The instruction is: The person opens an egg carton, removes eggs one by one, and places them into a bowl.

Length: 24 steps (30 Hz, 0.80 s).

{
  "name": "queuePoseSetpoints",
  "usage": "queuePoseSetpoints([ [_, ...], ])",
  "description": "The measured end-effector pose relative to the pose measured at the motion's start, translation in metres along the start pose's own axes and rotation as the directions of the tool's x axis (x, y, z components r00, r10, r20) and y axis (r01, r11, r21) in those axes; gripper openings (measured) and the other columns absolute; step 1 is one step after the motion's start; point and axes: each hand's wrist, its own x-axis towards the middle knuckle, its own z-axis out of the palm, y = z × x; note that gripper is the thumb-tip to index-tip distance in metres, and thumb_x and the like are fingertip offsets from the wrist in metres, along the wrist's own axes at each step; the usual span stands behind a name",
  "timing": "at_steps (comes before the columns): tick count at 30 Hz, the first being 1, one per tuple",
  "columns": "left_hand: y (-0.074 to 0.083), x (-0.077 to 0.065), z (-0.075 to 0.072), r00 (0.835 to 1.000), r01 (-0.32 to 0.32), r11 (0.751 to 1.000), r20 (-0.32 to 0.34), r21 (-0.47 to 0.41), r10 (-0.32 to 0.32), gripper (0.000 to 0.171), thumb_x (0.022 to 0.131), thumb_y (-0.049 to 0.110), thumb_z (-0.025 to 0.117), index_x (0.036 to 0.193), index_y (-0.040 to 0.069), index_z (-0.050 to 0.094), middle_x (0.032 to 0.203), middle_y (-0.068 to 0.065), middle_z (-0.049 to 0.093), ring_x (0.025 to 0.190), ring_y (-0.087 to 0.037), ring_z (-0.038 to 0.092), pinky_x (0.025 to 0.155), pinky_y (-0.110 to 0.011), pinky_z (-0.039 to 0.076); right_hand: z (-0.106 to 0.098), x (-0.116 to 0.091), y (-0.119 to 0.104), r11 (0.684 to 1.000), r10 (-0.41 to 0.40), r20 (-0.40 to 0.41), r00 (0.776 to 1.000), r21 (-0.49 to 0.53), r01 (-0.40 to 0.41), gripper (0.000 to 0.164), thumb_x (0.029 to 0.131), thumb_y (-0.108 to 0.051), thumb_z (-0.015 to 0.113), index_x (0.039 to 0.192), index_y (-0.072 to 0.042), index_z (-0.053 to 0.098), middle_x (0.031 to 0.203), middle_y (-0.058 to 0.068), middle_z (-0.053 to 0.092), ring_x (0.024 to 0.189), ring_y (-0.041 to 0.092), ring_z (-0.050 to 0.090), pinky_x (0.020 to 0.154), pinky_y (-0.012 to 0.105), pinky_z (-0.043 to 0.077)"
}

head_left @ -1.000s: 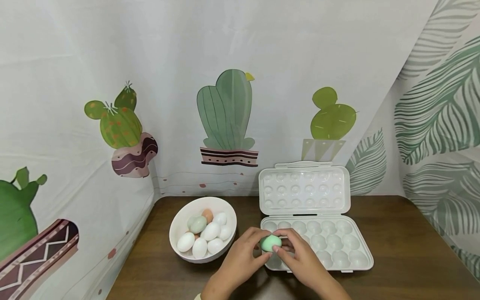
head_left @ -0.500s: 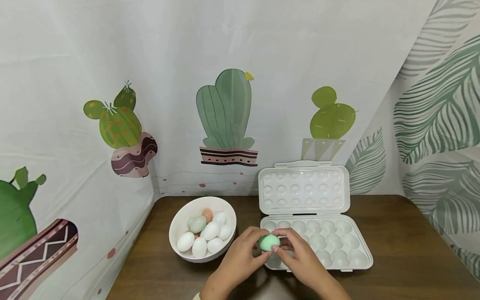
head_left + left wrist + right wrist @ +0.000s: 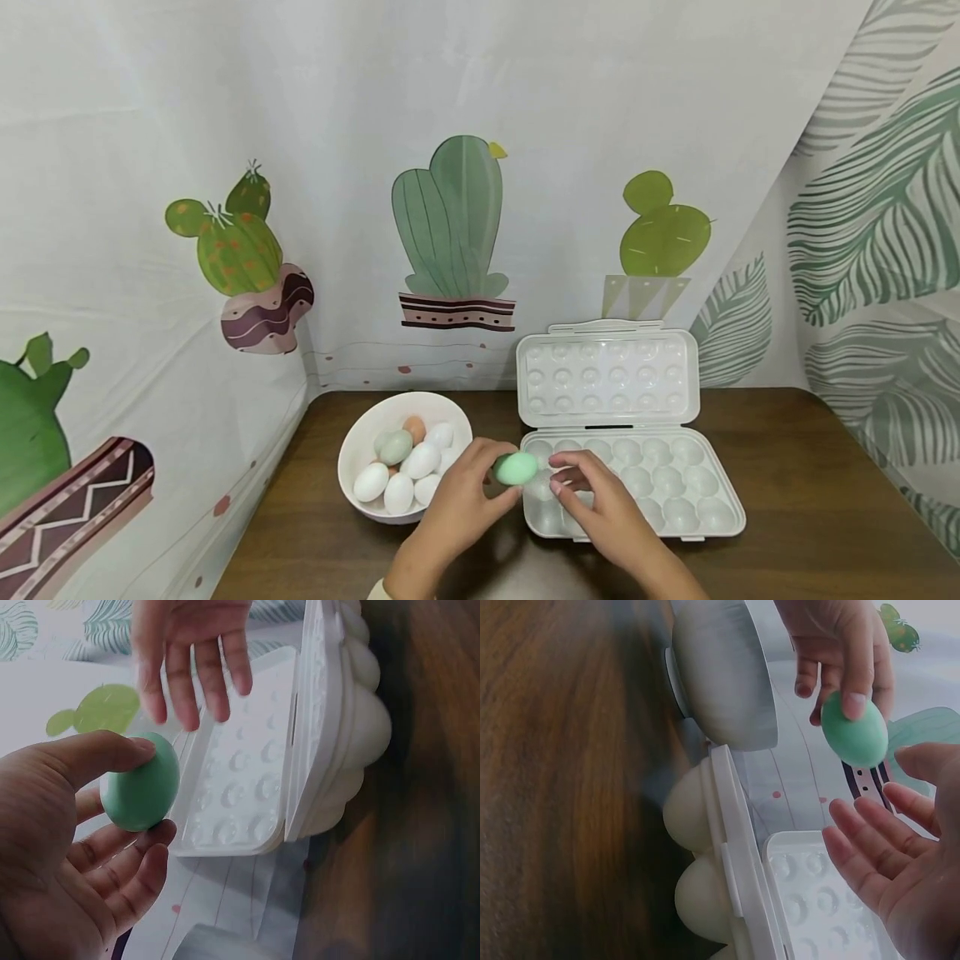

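A green egg (image 3: 517,468) is held between the thumb and fingers of my left hand (image 3: 467,493), above the left edge of the egg tray. The left wrist view shows the thumb lying on top of the egg (image 3: 141,784) and fingers under it. My right hand (image 3: 602,507) hangs over the tray with its fingers loosely bent and nothing in them; in the right wrist view its fingertips are apart from the egg (image 3: 855,731). The white egg tray (image 3: 735,510) lies with its lid (image 3: 613,379) raised behind it, and its visible cups hold nothing.
A white bowl (image 3: 352,429) of white, brown and pale green eggs stands left of the tray, close to my left hand. Both rest on a brown wooden table (image 3: 810,475). A cactus-printed cloth (image 3: 555,167) hangs behind.
Both hands were on the green egg before. The right fingers have let go of it, and the left hand has carried the egg up and left, towards the bowl.
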Motion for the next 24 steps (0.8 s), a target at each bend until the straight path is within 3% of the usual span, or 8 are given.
queuePoseSetpoints([
  [7,-0.006,0.001,-0.012,0.997,0.064,0.998,-0.034,0.019,-0.063,0.045,0.080,0.022,0.085,0.121,0.022,0.066,0.114,0.010,0.062,0.083,-0.006,0.056,0.074,-0.022,0.051,-0.003,0.000,-0.001,1.000,0.022,-0.018,1.000,-0.013,-0.022,0.027,0.099,-0.015,0.064,0.125,-0.022,0.060,0.120,-0.007,0.064,0.099,0.007,0.068,0.088,0.034,0.059],
  [12,-0.010,0.002,-0.019,0.993,0.109,0.994,-0.049,0.003,-0.109,0.046,0.080,0.020,0.085,0.122,0.021,0.067,0.115,0.005,0.063,0.090,-0.007,0.060,0.075,-0.025,0.055,-0.003,0.000,-0.001,0.999,0.041,-0.012,0.999,-0.020,-0.041,0.025,0.100,-0.016,0.064,0.123,-0.024,0.060,0.118,-0.009,0.065,0.098,0.005,0.068,0.089,0.034,0.058],
  [24,-0.019,0.003,-0.028,0.990,0.109,0.993,-0.098,0.050,-0.104,0.047,0.080,0.021,0.085,0.123,0.019,0.067,0.117,0.004,0.063,0.095,-0.008,0.062,0.076,-0.030,0.056,-0.004,0.000,0.001,0.998,0.028,-0.048,0.998,-0.057,-0.031,0.026,0.098,-0.013,0.066,0.121,-0.023,0.062,0.112,-0.012,0.064,0.097,0.004,0.066,0.085,0.028,0.057],
])
